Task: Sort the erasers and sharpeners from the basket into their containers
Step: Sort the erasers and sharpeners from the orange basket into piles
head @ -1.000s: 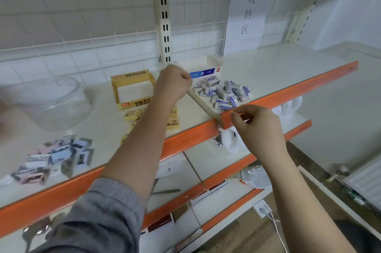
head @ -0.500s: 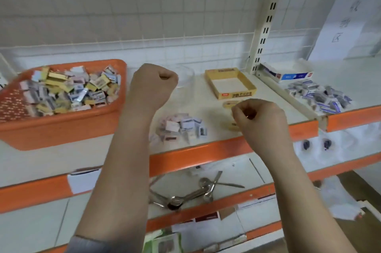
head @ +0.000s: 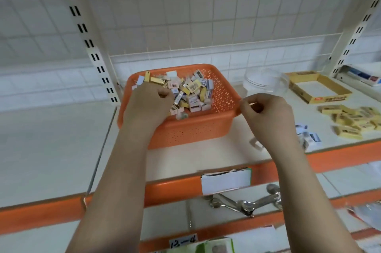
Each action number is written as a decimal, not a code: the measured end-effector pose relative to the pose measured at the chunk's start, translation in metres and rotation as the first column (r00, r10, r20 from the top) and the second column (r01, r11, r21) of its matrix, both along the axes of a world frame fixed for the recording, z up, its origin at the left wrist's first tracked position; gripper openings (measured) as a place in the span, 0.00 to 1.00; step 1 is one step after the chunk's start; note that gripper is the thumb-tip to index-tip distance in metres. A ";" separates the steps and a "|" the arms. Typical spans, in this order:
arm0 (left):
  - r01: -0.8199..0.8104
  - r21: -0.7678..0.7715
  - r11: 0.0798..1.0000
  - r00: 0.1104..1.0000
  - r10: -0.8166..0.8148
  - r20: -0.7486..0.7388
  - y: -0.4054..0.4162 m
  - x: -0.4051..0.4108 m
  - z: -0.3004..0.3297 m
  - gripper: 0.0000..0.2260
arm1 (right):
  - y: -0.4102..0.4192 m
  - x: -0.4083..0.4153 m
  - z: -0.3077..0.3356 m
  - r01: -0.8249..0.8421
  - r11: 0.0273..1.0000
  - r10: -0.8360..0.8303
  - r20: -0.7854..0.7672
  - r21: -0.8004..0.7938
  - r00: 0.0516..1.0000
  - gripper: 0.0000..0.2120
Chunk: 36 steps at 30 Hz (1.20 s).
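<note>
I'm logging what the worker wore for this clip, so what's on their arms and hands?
Nothing shows on either one. The left hand and right hand are bare, with no gloves, rings or watch in view, and both forearms are uncovered down to the bottom edge of the picture.

A shop aisle: orange-edged metal shelves (head: 340, 155), slotted uprights (head: 90, 44), wire-grid back panel (head: 206, 5), shelf labels (head: 225, 180).

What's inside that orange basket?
The orange basket holds a heap of small boxed erasers and sharpeners. The left hand covers part of the heap.
</note>
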<state>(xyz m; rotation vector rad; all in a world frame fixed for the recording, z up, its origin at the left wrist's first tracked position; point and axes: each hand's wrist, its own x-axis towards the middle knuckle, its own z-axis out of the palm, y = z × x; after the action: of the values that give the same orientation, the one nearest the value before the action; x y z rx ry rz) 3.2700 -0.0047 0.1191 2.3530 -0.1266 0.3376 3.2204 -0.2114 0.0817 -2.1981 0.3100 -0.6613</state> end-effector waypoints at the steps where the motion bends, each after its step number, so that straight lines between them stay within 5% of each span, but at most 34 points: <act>1: -0.016 0.002 1.000 1.000 0.016 -0.011 0.005 0.000 -0.002 0.08 | 0.004 0.003 0.004 -0.014 1.000 0.014 -0.003 -0.016 1.000 0.08; 7: -0.090 0.031 0.995 0.994 0.092 -0.053 0.024 -0.002 -0.005 0.09 | 0.022 0.055 0.048 -0.137 0.953 0.145 0.011 -0.271 0.989 0.06; 11: -0.119 0.015 0.993 0.991 0.120 -0.061 0.028 -0.003 -0.004 0.08 | 0.033 0.130 0.048 -0.404 0.711 0.318 -0.249 -0.575 0.915 0.13; 15: -0.133 0.011 0.991 0.990 0.133 -0.045 0.034 -0.005 -0.006 0.08 | 0.037 0.169 0.035 -0.518 0.437 0.277 -0.438 -0.735 0.855 0.18; 22: -0.131 0.049 0.990 0.989 0.134 -0.067 0.035 -0.005 -0.007 0.08 | 0.038 0.182 0.029 -0.512 0.352 0.250 -0.448 -0.783 0.858 0.11; 27: -0.095 0.126 0.988 0.990 0.106 -0.088 0.034 0.015 0.001 0.09 | 0.034 0.176 0.032 -0.498 0.446 0.249 -0.431 -0.744 0.867 0.10; 33: -0.124 0.295 0.948 0.986 0.151 -0.070 0.036 0.096 0.013 0.09 | 0.029 0.110 0.049 -0.358 0.807 0.343 -0.121 -0.470 0.932 0.04; 36: -0.044 0.484 0.874 0.992 0.096 -0.084 0.037 0.122 0.017 0.19 | 0.033 0.066 0.043 -0.300 0.911 0.325 0.047 -0.283 0.944 0.06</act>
<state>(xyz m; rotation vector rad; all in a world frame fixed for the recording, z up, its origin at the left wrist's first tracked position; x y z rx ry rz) 3.3918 0.0325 0.1362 2.8723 -0.0798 0.2326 3.2862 -0.1783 0.1251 -2.3955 -0.1949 -0.6537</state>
